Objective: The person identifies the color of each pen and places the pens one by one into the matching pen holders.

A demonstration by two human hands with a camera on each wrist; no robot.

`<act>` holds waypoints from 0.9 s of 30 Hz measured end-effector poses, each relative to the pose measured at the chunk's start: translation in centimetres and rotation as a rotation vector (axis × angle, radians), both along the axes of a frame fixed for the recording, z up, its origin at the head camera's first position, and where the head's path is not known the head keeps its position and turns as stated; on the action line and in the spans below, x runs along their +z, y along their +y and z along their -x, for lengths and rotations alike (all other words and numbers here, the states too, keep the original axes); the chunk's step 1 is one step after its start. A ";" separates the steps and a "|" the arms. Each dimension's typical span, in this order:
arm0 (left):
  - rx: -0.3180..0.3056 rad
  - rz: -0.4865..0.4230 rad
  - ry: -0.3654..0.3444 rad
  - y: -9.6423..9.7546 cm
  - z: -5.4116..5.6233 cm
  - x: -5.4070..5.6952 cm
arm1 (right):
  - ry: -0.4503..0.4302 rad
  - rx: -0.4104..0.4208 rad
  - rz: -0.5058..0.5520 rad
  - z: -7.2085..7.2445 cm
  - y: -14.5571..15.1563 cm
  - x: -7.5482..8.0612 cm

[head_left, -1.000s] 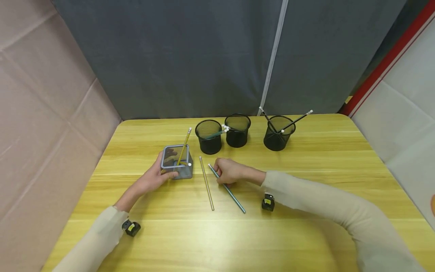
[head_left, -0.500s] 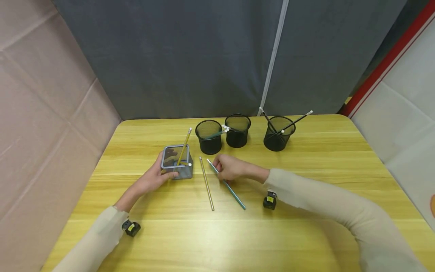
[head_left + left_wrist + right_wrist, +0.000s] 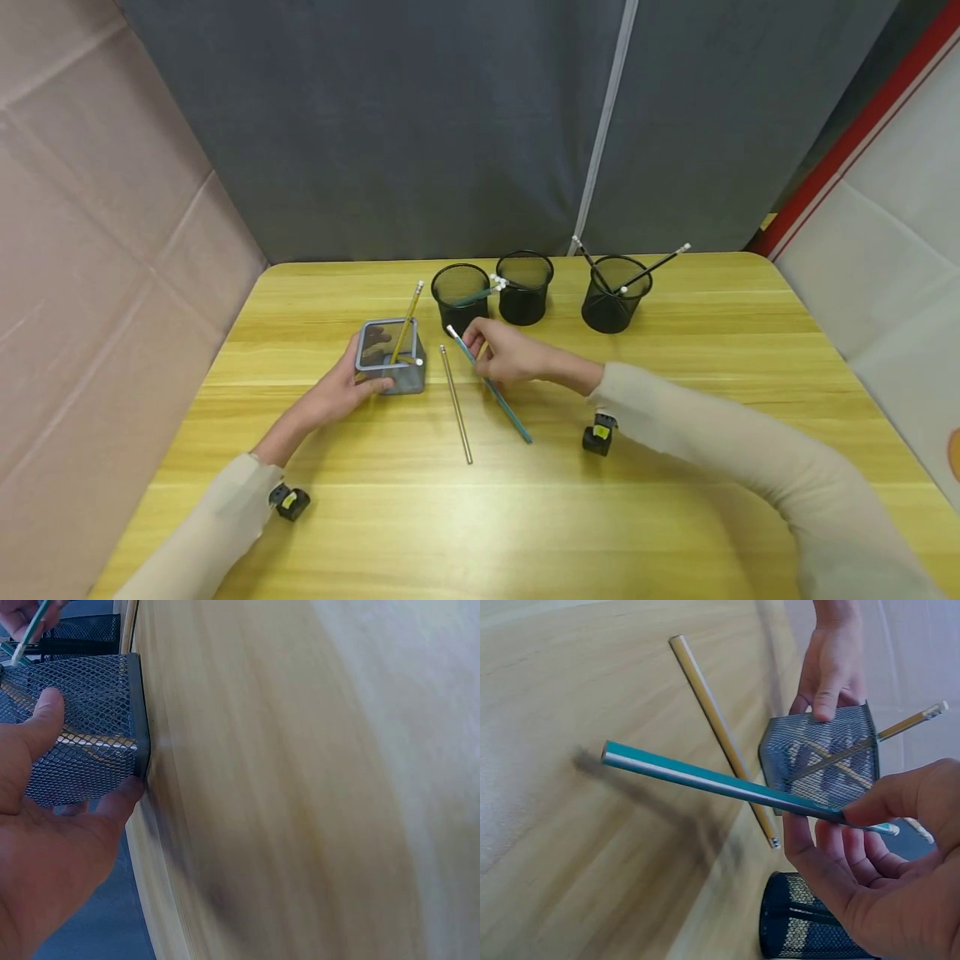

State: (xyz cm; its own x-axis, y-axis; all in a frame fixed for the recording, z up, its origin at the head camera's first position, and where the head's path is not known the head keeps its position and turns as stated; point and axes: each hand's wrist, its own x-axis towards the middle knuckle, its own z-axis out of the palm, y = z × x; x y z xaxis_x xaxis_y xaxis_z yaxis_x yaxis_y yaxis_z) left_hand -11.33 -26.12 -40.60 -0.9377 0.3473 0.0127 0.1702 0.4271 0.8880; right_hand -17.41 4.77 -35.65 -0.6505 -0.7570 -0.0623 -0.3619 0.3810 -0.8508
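My left hand [image 3: 330, 398] grips a square grey mesh pencil holder [image 3: 406, 382], thumb across the front wall and fingers mostly hidden behind it. Two yellow pencils stand in that holder, one [image 3: 407, 322] leaning out past the rim. In the right wrist view, the thumb and fingers of my right hand [image 3: 900, 870] pinch a teal pencil [image 3: 682, 775] near its white eraser end. Its other end points back toward the front, above its shadow on the wood. Between the hands a gold-yellow pencil [image 3: 456, 406] lies on the table.
Behind the hands stand three round black mesh cups: the left cup [image 3: 463, 318] with teal pencils, the middle cup [image 3: 523, 308] with dark ones, the right cup [image 3: 606, 315] with black ones. A grey curtain [image 3: 420, 133] hangs along the table's [image 3: 360, 533] back edge.
My right hand has moved away from me, toward the left black cup, bringing the teal pencil up off the table. The left hand and the square holder have stayed in place.
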 end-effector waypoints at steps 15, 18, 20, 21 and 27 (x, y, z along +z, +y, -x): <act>-0.007 -0.012 -0.006 -0.2 0.0 0.0 | 0.017 0.093 0.115 0.5 -0.4 4.1; -0.007 -0.012 -0.010 -0.2 0.0 0.0 | 0.065 0.084 0.139 0.8 -0.5 5.4; -0.008 -0.014 -0.012 -0.2 0.0 -0.1 | 0.095 0.070 0.162 1.1 -0.6 6.3; -0.010 -0.016 -0.013 -0.2 0.0 -0.1 | 0.110 0.062 0.174 1.3 -0.6 6.8; -0.015 -0.021 -0.018 -0.2 0.0 -0.1 | 0.226 0.022 0.273 2.4 -0.9 9.7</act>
